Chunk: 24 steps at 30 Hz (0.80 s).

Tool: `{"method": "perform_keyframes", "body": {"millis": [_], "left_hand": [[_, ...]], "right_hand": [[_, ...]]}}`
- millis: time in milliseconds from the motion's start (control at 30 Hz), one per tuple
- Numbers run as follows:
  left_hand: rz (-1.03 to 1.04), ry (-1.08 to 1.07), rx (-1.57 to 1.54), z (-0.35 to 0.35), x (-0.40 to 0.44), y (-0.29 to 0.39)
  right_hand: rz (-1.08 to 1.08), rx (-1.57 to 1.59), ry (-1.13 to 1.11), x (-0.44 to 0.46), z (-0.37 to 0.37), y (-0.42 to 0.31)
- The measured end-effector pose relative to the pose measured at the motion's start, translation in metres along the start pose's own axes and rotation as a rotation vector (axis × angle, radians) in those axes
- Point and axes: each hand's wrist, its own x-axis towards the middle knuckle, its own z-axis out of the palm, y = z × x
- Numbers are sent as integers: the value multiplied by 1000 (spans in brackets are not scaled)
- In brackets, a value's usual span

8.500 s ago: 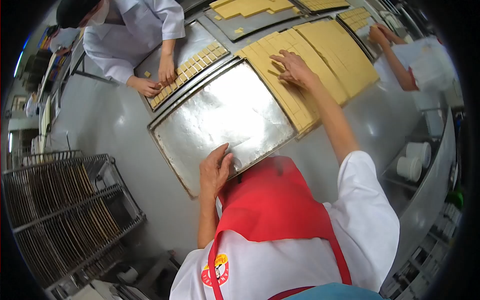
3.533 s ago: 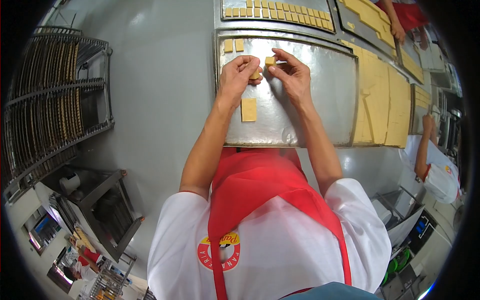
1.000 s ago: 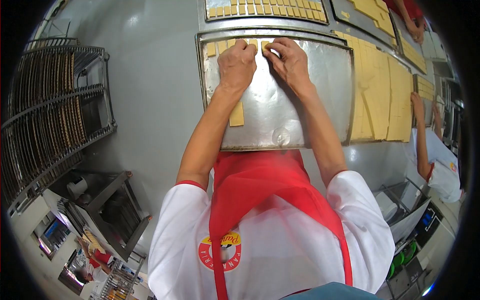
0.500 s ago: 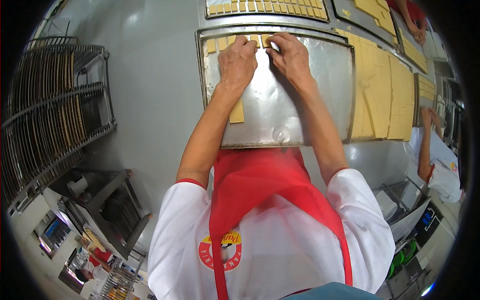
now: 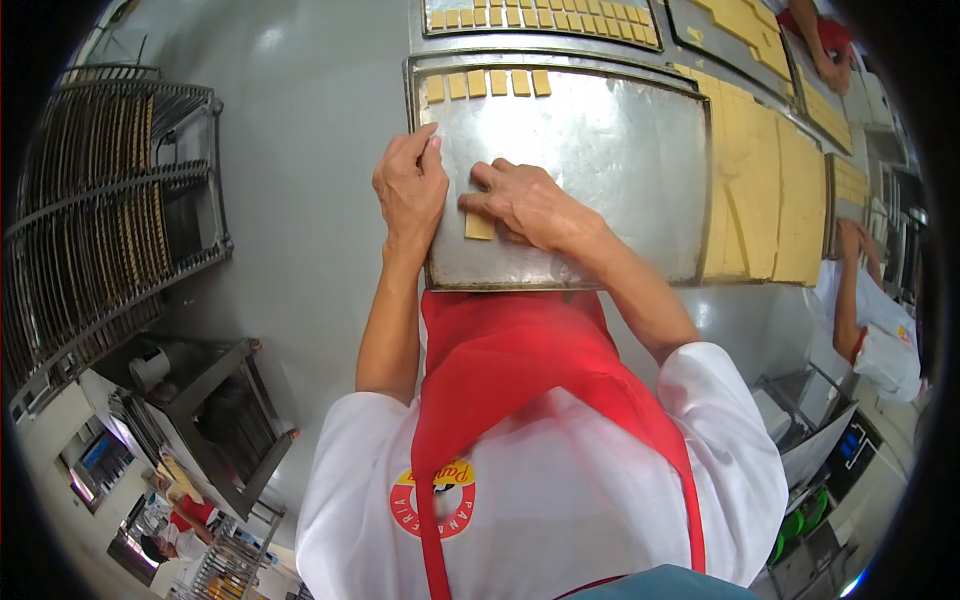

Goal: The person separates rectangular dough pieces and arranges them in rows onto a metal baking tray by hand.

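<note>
A metal baking tray lies in front of me, with several small yellow dough pieces in a row along its far left side. My right hand is over a short strip of yellow dough on the tray's near left part. Its thumb and fingers close on the strip's far end, covering part of it. At the tray's left edge, my left hand hovers with thumb and index finger stretched forward and a small gap between them. Nothing shows in it, and its other fingers are curled.
Beyond my tray lies another tray of cut dough pieces. Flat dough sheets lie to the right. A co-worker's hands are at the right, another person's at the far right. A rack of trays stands left.
Both hands have drawn back from the far row of dough pieces. The left hand moved to the tray's left edge, the right hand down and left onto the dough strip.
</note>
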Motion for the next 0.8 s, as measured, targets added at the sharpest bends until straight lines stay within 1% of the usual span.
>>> {"method": "perform_keyframes", "body": {"millis": [67, 100, 133, 167, 200, 233, 267, 300, 333, 400, 433, 467, 533, 567, 600, 633, 667, 700, 733, 800], "left_hand": [[-31, -14, -45, -4, -4, 4], [-63, -30, -90, -4, -4, 7], [-66, -28, -90, -3, -3, 11], [-62, -109, -92, -2, -3, 17], [-57, -192, -95, 2, -3, 22], [-59, -193, -97, 8, -4, 23], [-99, -271, -137, 16, -3, 24], [-139, -349, -178, 25, -1, 25], [-137, -354, -179, 32, 2, 27], [-312, -529, -637, 42, 6, 34], [-340, -527, -693, 44, 7, 41], [-337, -536, -692, 47, 9, 44], [-551, -578, -960, 56, 14, 48], [-551, -586, -957, 60, 16, 49], [-580, -554, -1028, 65, 19, 51], [-609, -519, -1099, 68, 20, 53], [-609, -524, -1096, 70, 22, 55], [-611, -583, -1020, 69, 27, 59], [-612, -641, -943, 68, 31, 63], [-586, -659, -906, 74, 35, 69]], "right_hand": [[93, 76, 58, -3, -9, 4], [91, 74, 55, -6, -7, 10], [143, 102, 161, -9, -3, 17], [197, 131, 266, -13, 0, 22], [197, 131, 264, -16, -1, 24], [244, 238, 403, -19, -1, 25], [293, 344, 543, -22, -2, 27], [365, 403, 540, -26, 0, 33], [370, 403, 541, -29, 3, 37], [377, 557, 678, -33, 9, 45], [372, 630, 716, -35, 11, 50], [379, 630, 723, -40, 11, 55], [553, 957, 679, -47, -2, 58], [574, 1232, 674, -51, -6, 62], [579, 1234, 680, -53, -7, 65], [614, 1279, 740, -54, -8, 69], [648, 1324, 800, -56, -9, 73], [650, 1219, 817, -56, -10, 77], [653, 1221, 819, -56, -11, 79], [560, 1115, 953, -54, -15, 80]]}}
